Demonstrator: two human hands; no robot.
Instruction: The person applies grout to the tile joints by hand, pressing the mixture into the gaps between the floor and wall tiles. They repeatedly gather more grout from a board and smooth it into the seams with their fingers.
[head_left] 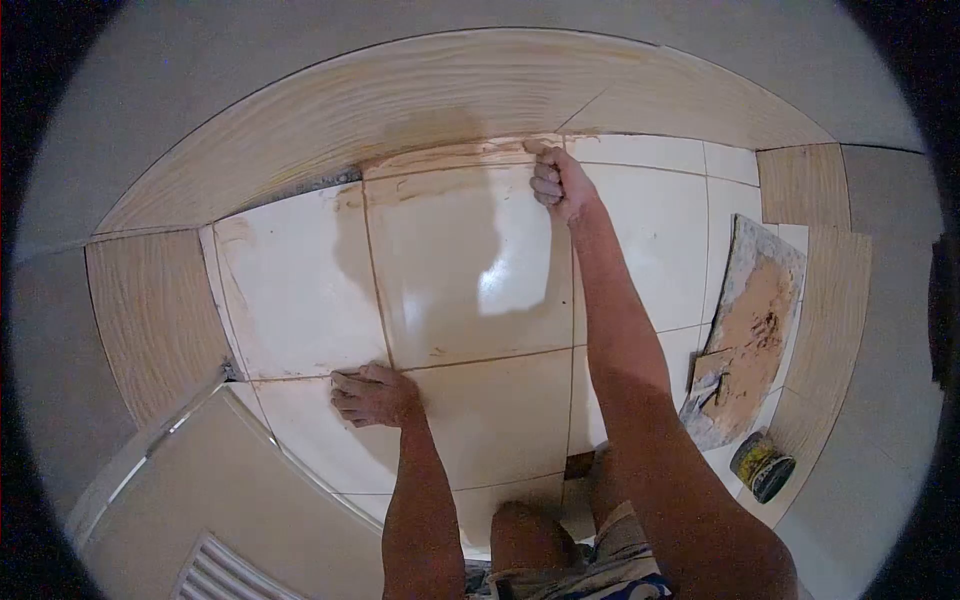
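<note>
White floor tiles (480, 240) lie below me, with brown grout lines between them. My right hand (562, 183) is at the far edge of the tiles, its fingers curled and its index finger or thumb touching the smeared brown grout (450, 155) along the wood-pattern wall tile (400, 110). Whether it holds anything small is hidden. Near the crossing of the grout lines, my left hand (377, 396) rests on the tiles with its fingers bent and slightly apart, holding nothing visible.
At the right lies a board (750, 320) spread with brown grout, a small spreader (708, 378) on its lower left edge. A dark and yellow can (762, 467) lies below it. A white-framed panel (250, 480) and ribbed grille (225, 575) are at the lower left.
</note>
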